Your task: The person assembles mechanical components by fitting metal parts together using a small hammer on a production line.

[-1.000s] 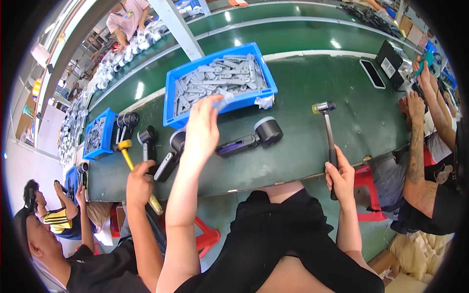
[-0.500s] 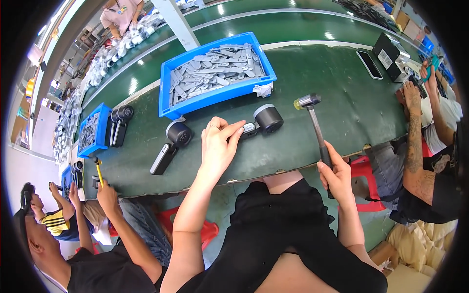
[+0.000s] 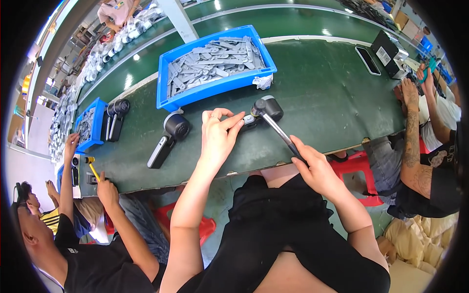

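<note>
A small grey part [image 3: 248, 118] is pinched by the left hand [image 3: 218, 133] beside the black device [image 3: 269, 108]; the hammer [image 3: 275, 128], gripped by the right hand [image 3: 315, 167], has apparently been lowered onto it.

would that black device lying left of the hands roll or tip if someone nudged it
The black handheld device with the round head and grey-striped handle lies flat on the green table, so tipping seems unlikely. Its long handle would probably make it pivot rather than roll. It looks rigid and fairly solid.
</note>
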`<action>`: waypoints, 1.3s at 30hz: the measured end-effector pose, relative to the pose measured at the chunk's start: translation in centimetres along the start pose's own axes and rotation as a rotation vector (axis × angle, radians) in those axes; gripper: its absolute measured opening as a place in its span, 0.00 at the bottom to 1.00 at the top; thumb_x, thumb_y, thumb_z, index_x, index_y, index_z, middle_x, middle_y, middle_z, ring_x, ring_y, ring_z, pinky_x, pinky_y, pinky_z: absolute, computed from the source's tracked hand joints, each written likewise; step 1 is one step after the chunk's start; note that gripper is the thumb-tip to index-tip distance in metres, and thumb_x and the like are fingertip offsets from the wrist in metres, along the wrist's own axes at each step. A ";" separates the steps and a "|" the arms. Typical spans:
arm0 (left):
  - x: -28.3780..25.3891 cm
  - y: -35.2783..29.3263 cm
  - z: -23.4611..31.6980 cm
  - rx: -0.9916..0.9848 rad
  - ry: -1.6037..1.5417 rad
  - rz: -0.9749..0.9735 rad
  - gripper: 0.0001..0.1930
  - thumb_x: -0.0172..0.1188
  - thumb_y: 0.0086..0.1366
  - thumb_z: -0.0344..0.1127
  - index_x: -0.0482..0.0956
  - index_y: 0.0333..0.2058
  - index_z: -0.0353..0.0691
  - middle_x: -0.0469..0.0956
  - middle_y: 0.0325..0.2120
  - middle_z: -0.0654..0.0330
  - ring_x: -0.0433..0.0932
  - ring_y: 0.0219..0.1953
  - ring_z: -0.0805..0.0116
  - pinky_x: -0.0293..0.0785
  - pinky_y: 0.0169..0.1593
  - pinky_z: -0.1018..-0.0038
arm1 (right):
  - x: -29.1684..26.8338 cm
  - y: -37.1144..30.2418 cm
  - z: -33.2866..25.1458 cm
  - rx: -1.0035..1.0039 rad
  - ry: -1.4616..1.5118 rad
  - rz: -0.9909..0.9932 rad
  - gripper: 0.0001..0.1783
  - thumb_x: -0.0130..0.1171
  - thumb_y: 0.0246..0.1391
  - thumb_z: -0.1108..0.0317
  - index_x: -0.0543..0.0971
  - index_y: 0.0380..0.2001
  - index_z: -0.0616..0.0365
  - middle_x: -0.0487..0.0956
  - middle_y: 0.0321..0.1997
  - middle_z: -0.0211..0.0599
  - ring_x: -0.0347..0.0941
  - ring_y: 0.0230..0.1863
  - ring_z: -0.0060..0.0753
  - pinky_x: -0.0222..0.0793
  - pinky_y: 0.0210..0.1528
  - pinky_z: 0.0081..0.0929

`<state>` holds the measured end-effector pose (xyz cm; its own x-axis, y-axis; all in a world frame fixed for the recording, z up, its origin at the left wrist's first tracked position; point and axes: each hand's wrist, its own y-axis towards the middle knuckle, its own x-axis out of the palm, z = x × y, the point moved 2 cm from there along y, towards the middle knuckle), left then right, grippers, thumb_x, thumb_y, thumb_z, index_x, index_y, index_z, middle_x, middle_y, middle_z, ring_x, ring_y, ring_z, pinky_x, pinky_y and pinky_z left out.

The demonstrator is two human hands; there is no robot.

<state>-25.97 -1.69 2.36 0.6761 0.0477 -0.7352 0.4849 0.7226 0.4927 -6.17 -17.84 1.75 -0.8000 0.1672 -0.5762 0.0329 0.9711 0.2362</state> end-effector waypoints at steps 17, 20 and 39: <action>0.5 0.6 -1.4 -0.176 -0.341 -0.102 0.06 0.66 0.53 0.28 0.83 0.31 0.38 0.77 0.29 0.61 0.74 0.36 0.68 0.69 0.44 0.73 | -1.5 1.0 -2.5 -0.167 -0.121 0.141 0.30 0.51 0.56 0.77 0.62 0.63 0.56 0.71 0.33 0.47 0.71 0.30 0.52 0.68 0.33 0.37; 0.4 0.7 -1.2 -0.157 -0.323 -0.091 0.06 0.66 0.53 0.29 0.83 0.31 0.39 0.78 0.30 0.60 0.74 0.38 0.66 0.69 0.45 0.73 | -1.0 1.0 -1.3 -0.055 -0.151 -0.015 0.30 0.51 0.56 0.77 0.62 0.63 0.55 0.71 0.33 0.47 0.71 0.30 0.53 0.68 0.35 0.37; -1.1 -1.2 -2.8 -0.122 -0.051 -0.107 0.16 0.71 0.47 0.38 0.80 0.34 0.39 0.78 0.29 0.60 0.74 0.40 0.58 0.66 0.47 0.63 | -0.5 1.1 -5.0 -0.253 -0.073 0.129 0.30 0.53 0.55 0.80 0.64 0.62 0.59 0.71 0.31 0.43 0.69 0.29 0.38 0.68 0.36 0.25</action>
<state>-28.84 -0.68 1.25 0.6532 -0.0673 -0.7542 0.4868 0.8002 0.3503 -8.70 -17.75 6.20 -0.7531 0.3072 -0.5818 -0.0268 0.8692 0.4936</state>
